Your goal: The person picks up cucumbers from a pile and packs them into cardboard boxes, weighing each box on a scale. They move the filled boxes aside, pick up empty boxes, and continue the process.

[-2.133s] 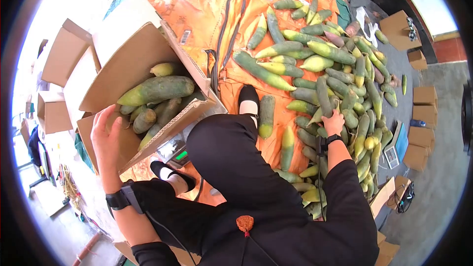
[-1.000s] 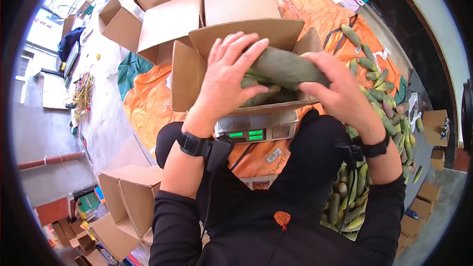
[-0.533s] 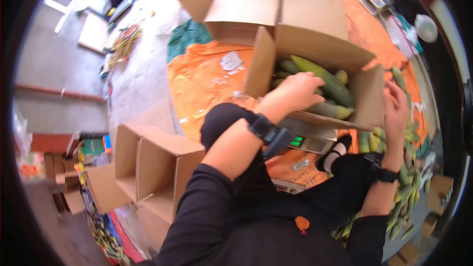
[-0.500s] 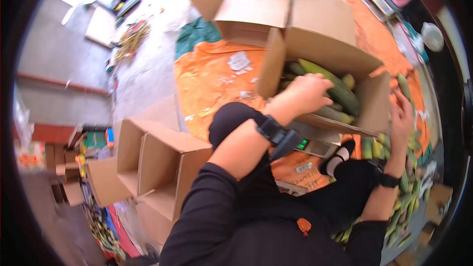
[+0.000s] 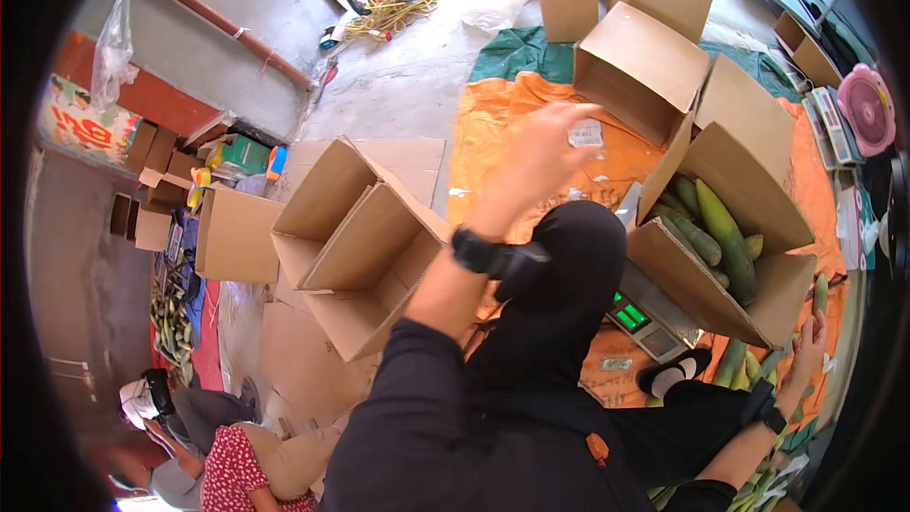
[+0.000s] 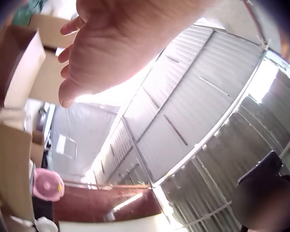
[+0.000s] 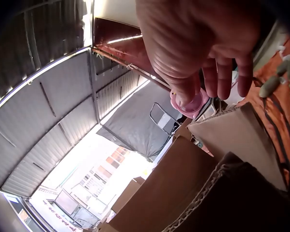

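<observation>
An open cardboard box (image 5: 706, 265) tilts in the head view at the right, on a scale (image 5: 654, 318) with green digits. Long green radishes (image 5: 725, 228) lie inside it. My left hand (image 5: 540, 156), slightly blurred, is raised over the orange sheet left of the box, holding nothing; the left wrist view shows its palm (image 6: 111, 48) and relaxed fingers. Beyond the box's right corner, my right hand (image 5: 809, 351) hangs beside more radishes (image 5: 735, 365). In the right wrist view that hand (image 7: 203, 53) has loosely extended fingers and nothing in them, above cardboard flaps (image 7: 232, 140).
Empty cardboard boxes (image 5: 355, 246) stand at the left, with others (image 5: 645, 66) behind the orange sheet (image 5: 493, 142). Yellow cords (image 5: 393, 11) lie on the floor. A pink fan (image 5: 865, 109) stands at the far right. Another person (image 5: 237, 465) sits at the lower left.
The right hand took a radish from the pile, both hands held it over the box, and it was let go. My left hand has since risen away leftward; the view has swung left.
</observation>
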The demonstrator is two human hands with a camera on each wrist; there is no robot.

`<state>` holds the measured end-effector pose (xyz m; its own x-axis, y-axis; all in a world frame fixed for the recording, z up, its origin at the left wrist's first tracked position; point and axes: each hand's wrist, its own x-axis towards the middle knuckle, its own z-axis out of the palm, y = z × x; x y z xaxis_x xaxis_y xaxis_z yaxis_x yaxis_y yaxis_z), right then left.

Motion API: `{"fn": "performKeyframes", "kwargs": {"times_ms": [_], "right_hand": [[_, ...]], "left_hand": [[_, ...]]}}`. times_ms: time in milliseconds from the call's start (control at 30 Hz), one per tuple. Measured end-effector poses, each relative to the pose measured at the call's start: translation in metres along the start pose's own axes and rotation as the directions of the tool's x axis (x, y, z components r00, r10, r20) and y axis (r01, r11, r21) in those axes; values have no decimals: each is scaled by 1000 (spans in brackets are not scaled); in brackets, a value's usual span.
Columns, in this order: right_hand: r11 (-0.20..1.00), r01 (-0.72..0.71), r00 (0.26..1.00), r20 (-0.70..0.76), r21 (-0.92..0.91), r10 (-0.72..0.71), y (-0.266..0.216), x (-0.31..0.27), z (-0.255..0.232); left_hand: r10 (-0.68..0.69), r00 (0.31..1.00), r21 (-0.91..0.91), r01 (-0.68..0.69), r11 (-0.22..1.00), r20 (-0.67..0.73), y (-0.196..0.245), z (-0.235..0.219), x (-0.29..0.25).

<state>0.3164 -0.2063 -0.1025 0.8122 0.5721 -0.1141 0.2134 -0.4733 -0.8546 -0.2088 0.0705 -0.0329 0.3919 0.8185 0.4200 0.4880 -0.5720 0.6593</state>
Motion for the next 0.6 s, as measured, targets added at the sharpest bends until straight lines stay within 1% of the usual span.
{"fn": "performKeyframes", "kwargs": {"times_ms": [33, 100, 133, 167, 200, 233, 267, 300, 333, 367, 400, 467, 533, 600], "right_hand": [[1000, -2, 1000, -12, 1, 2, -3, -3, 2], [1000, -4, 1000, -6, -20, 4, -3, -2, 4], [999, -13, 1000, -6, -41, 12, -2, 0, 4], [999, -5, 1000, -3, -40, 5, -1, 1, 6], [1000, -5, 1000, -5, -23, 5, 0, 1, 7], [1000, -6, 1000, -15, -6, 6, 1, 1, 8], [1000, 0, 999, -32, -5, 0, 3, 3, 8], [1000, -13, 1000, 8, -4, 13, 4, 4, 7], [1000, -24, 999, 43, -2, 24, 5, 5, 6], [1000, -13, 999, 49, 6, 13, 11, 10, 3], [1000, -11, 1000, 17, 7, 11, 14, 10, 4], [993, -33, 999, 34, 115, 29, 12, 6, 11], [995, -29, 999, 22, 98, 27, -4, -6, 19], [996, -28, 1000, 12, 82, 28, -6, -9, 21]], "left_hand": [[-59, 998, 54, 60, 997, -34, -21, -22, -19], [-122, 987, 291, 148, 945, -106, -77, -61, -66], [-246, 961, 388, 276, 880, -125, -93, -83, -90], [-321, 923, 491, 384, 782, -211, -124, -100, -121], [-439, 863, 476, 505, 720, -251, -141, -123, -149], [-580, 746, 477, 660, 580, -326, -140, -141, -170], [-588, 718, 554, 680, 481, -372, -151, -157, -197], [-641, 641, 587, 733, 345, -423, -159, -170, -221], [-687, 580, 599, 757, 259, -437, -174, -183, -247], [-699, 558, 619, 758, 208, -447, -185, -192, -272], [-742, 492, 611, 779, 142, -456, -191, -198, -292], [-850, 280, 578, 815, -36, -447, -192, -204, -312], [-880, 276, 619, 785, -26, -386, -195, -208, -328], [-850, 372, 628, 776, 63, -374, -226, -212, -349]]}}
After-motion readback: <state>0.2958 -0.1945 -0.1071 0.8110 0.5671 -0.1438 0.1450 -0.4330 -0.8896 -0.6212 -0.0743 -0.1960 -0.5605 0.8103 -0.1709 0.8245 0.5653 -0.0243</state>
